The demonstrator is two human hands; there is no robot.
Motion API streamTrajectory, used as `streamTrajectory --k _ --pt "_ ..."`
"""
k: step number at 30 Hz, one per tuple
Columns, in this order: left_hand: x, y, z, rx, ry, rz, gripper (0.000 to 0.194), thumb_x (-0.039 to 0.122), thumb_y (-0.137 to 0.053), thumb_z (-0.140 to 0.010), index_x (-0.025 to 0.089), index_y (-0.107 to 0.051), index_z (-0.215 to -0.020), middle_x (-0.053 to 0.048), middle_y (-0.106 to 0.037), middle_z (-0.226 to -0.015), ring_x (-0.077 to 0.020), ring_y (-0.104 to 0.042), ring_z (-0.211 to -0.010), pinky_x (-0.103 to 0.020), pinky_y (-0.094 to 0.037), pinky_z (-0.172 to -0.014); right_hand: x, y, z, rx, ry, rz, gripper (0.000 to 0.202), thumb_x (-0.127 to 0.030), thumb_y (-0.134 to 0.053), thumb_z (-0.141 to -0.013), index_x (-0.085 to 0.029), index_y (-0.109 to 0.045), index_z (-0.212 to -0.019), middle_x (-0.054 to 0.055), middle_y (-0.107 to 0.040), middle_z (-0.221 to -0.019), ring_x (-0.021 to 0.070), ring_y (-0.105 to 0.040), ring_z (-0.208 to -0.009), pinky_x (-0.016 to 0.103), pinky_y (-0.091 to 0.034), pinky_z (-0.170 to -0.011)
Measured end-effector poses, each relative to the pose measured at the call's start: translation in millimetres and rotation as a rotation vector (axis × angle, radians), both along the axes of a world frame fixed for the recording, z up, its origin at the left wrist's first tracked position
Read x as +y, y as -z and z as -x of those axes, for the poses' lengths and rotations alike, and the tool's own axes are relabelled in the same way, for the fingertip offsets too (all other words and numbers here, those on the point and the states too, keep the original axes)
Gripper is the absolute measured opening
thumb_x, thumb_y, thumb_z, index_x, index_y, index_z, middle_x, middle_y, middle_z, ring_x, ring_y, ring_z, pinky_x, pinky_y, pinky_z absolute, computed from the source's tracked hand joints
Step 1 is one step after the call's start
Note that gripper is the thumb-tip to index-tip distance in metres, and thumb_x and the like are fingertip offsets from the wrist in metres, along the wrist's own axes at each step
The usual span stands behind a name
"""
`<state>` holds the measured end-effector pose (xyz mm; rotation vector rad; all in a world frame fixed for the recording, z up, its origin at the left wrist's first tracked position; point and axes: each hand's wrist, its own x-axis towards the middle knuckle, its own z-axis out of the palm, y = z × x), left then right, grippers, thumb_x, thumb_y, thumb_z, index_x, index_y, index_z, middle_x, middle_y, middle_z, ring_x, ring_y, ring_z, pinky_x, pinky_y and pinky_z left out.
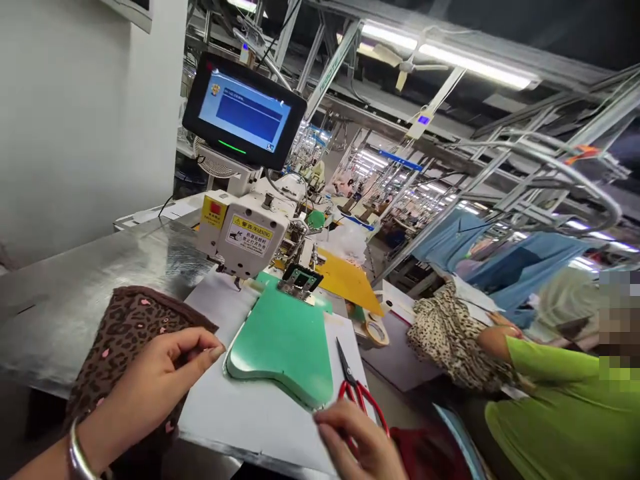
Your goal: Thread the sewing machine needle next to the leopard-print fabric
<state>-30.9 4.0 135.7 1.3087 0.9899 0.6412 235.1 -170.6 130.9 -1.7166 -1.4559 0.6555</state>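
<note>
Inspector: Template (285, 347), green, lies flat on the desk (75, 293), its narrow end under the machine's (245, 240) clamp. Looks stiff, light, smooth; take it by the wide near edge.

Clerk: Hands?

Inspector: Left hand (150, 380) rests on leopard cloth (120, 333), fingers loosely together, gripping nothing. Right hand (360, 440) beside the scissors (357, 390), fingers curled; closed or not, cannot tell.

Clerk: Containers?

Inspector: None seen.
</note>
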Motion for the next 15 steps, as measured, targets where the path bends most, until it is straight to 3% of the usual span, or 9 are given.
streamTrajectory --k 3,6,11,15 --pt "-11 5.1 -3 -0.171 -0.097 0.108 0.055 0.068 -0.081 -0.063 0.016 -0.066 -0.073 0.000 -0.049 -0.061 -0.0093 -0.044 -0.056 -0.015 -0.040 -0.049 53 22.0 74 0.293 0.073 -0.106 0.014 -0.031 -0.064 -0.086 -0.024 -0.077 -0.083 0.003 -0.067 -0.078 0.0141 -0.061 -0.073 0.023 -0.048 -0.068" --pt "-21 6.2 -7 -0.398 -0.204 0.325 0.051 0.058 -0.091 -0.055 0.016 -0.067 -0.072 0.002 -0.048 -0.064 -0.0092 -0.044 -0.063 -0.015 -0.045 -0.060 89 27.6 118 0.432 0.088 -0.204 0.014 -0.030 -0.065 -0.083 -0.023 -0.077 -0.089 0.002 -0.065 -0.081 0.0131 -0.059 -0.074 0.023 -0.047 -0.068" --pt "-26 8.8 -12 -0.574 -0.300 0.518 0.048 0.045 -0.098 -0.046 0.016 -0.071 -0.073 0.001 -0.053 -0.073 -0.0075 -0.041 -0.064 -0.015 -0.044 -0.059 114 19.4 140 0.638 0.041 -0.127 0.025 -0.042 -0.068 -0.084 -0.022 -0.075 -0.097 0.004 -0.062 -0.089 0.0165 -0.062 -0.083 0.029 -0.052 -0.077" --pt "-24 15.8 -13 -0.627 -0.326 0.565 0.046 0.042 -0.099 -0.046 0.015 -0.070 -0.069 0.002 -0.050 -0.068 -0.0074 -0.040 -0.062 -0.015 -0.043 -0.058 123 19.3 144 0.732 0.072 -0.058 0.026 -0.048 -0.071 -0.084 -0.024 -0.075 -0.095 0.002 -0.059 -0.090 0.0128 -0.058 -0.085 0.023 -0.050 -0.076"
